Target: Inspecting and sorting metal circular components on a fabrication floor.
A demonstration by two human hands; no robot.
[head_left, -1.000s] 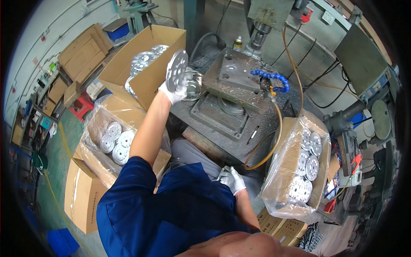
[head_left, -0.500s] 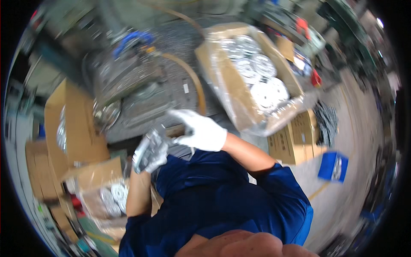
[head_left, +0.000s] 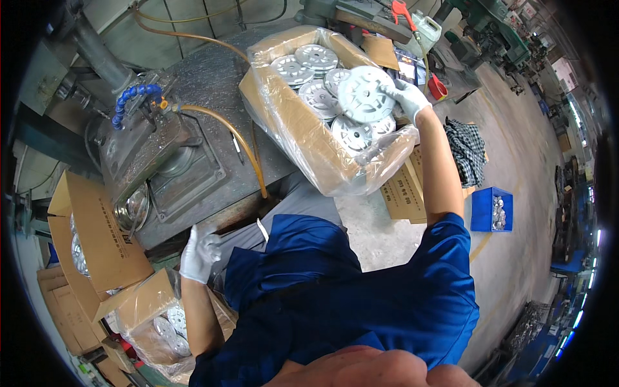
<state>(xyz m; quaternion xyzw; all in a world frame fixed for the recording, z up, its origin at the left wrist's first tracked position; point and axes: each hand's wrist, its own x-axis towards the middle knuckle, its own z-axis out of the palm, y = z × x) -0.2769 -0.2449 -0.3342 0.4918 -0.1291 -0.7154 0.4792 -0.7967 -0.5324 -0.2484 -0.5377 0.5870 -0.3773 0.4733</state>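
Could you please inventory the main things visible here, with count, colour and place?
Bench: one, grey, upper left
Machine: one, grey, on the bench
Segmented hose: one, blue, at the machine
Thick hose: one, amber, crossing the bench
Bowl-like part: one, silver, bench's left edge
Lined box: one, brown, clear plastic, upper centre
Boxed discs: several overlapping, silver, inside the lined box
Held disc: one, silver, by the lined box
Open cartons: two, brown, lower left
Bin: one, blue, right-hand floor
Cloth: one, dark checked, right side
Jug: one, whitish, top right of centre
Shirt: one, navy, bottom centre
Left hand: one, white-gloved, empty, near the bench
Right hand: one, white-gloved, gripping the held disc
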